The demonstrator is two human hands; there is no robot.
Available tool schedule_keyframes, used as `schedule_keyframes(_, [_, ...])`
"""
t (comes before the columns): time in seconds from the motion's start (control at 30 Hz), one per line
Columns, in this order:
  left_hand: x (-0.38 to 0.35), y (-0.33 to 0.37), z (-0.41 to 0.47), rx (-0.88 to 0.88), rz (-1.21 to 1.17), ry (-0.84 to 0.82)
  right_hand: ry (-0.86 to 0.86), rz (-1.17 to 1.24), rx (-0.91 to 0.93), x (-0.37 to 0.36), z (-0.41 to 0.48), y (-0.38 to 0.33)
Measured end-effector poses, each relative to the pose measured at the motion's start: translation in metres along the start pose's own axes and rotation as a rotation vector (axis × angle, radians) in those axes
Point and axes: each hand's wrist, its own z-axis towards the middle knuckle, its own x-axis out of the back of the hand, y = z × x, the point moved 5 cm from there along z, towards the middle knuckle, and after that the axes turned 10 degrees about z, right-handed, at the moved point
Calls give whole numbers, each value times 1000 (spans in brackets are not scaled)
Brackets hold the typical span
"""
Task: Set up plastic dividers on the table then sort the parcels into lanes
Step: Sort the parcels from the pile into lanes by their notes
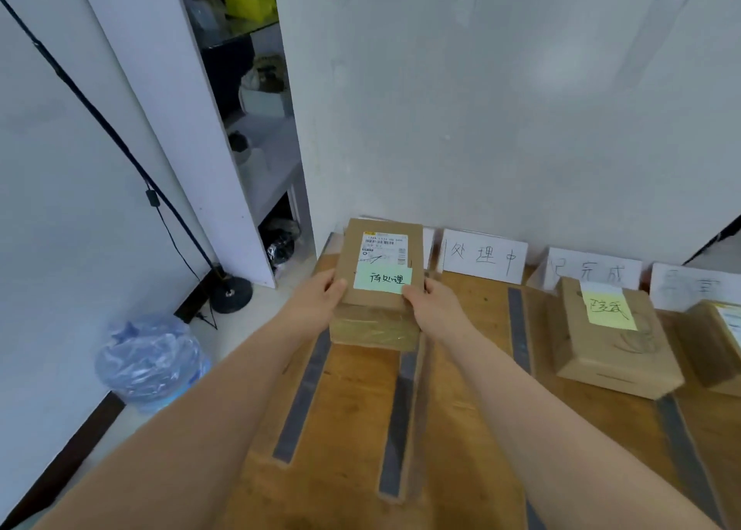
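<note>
- Head view: the left hand (316,295) and right hand (435,309) each keep a clenched grip on one side of the top parcel (381,265), which carries a green note (383,279) and sits on a lower parcel (375,329) in the leftmost lane of the tabletop (353,409).
- Risk: set down askew, the top parcel could slide off the stack and over the grey divider (397,417) into the next lane.
- Another lane holds a parcel with a yellow note (613,337). On the floor, a bin (150,363) holds only its blue liner.
</note>
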Motion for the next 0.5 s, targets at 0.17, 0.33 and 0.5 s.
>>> schedule_keyframes(0.17, [-12,-25,49,-52,45,-107,99,66,-84,-22,37,18])
schedule_keyframes(0.33, [-30,-49,81,14,14,-180,143,49,-135,-34,65,33])
schedule_keyframes(0.5, [-45,-57,102,30,11,-217,185,51,-174,-35,85,50])
